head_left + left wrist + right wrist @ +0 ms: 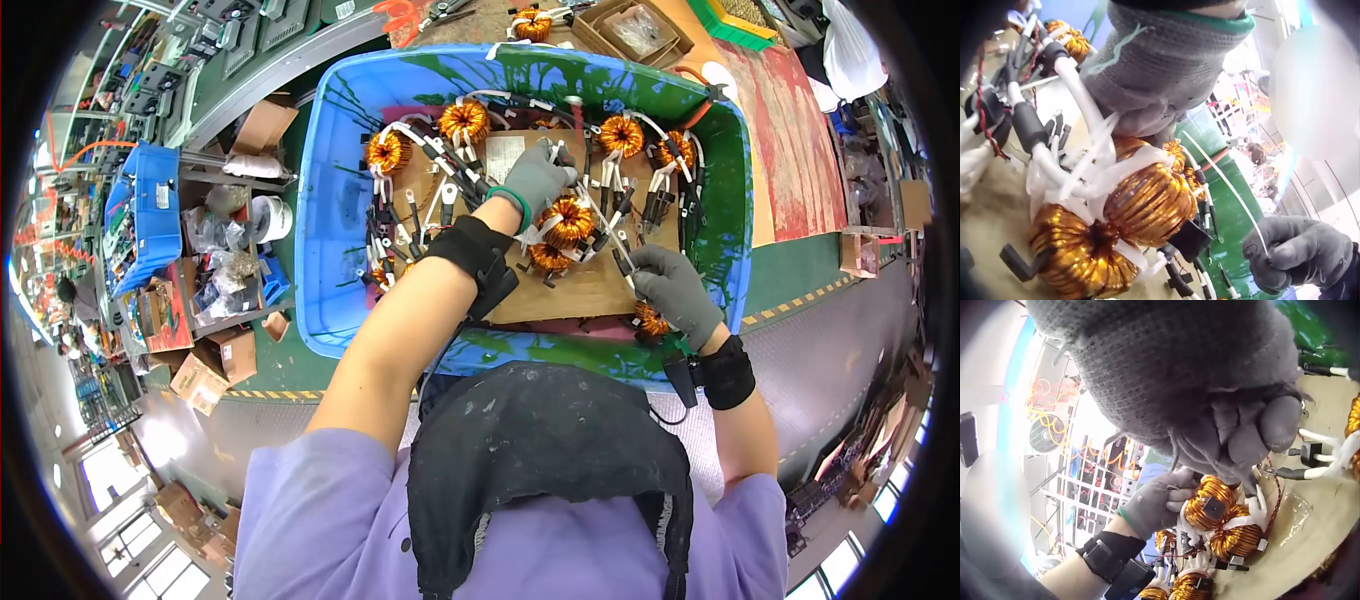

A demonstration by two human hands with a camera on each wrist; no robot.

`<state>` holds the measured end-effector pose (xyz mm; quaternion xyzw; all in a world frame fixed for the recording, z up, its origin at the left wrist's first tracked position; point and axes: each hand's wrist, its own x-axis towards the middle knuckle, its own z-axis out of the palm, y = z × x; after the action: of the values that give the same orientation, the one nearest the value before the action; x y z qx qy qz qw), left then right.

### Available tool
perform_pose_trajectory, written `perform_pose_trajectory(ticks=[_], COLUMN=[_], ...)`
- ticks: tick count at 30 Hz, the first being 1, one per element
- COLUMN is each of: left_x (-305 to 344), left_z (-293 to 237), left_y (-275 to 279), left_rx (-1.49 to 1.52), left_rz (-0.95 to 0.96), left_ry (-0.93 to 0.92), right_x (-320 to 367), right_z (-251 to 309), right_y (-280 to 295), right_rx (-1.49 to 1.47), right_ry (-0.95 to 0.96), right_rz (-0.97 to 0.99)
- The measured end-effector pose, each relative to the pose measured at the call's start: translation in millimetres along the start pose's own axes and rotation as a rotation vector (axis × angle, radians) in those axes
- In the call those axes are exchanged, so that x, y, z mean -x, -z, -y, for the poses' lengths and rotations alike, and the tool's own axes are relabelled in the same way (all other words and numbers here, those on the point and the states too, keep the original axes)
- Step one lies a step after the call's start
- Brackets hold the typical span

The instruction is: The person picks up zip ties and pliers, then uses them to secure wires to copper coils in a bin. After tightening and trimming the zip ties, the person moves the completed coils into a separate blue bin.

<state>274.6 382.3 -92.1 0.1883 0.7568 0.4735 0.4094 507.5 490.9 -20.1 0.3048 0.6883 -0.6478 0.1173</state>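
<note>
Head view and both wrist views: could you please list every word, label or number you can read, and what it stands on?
Nothing is legible.
The white slip on the cardboard in the blue bin: print too small to read.
The white sticker on the small blue crate: blurred.
The copper coil the left hand holds and the white tie the right hand pinches: no writing.

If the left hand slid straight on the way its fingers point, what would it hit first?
Most likely the black and white leads just beyond the left hand, then the copper coil near the bin's far wall. Depth is unclear from above; it could pass over them.
</note>
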Motion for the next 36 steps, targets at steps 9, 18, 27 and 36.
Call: perform_pose_trajectory(ticks=[9,18,27,36], left_x=[-21.7,-21.4,-11.5,-15.7], left_z=[7.3,14.6,4.0,4.8], left_y=[4.6,9.6,16.6,14.6], left_rx=[0.212,0.237,0.155,0.204], left_rz=[0.125,0.187,0.248,0.241], left_ry=[0.353,0.291,0.251,0.381], right_x=[-22.6,-42.3,-32.2,-37.4], right_z=[-3.7,-5.4,4.5,0.4], right_y=[16.5,15.9,18.8,20.0], right_rx=[0.202,0.206,0.199,0.166], right_ry=[-0.091,-0.138,-0.119,-0.112], right_rz=[-0.007,-0.036,-0.053,-0.063])
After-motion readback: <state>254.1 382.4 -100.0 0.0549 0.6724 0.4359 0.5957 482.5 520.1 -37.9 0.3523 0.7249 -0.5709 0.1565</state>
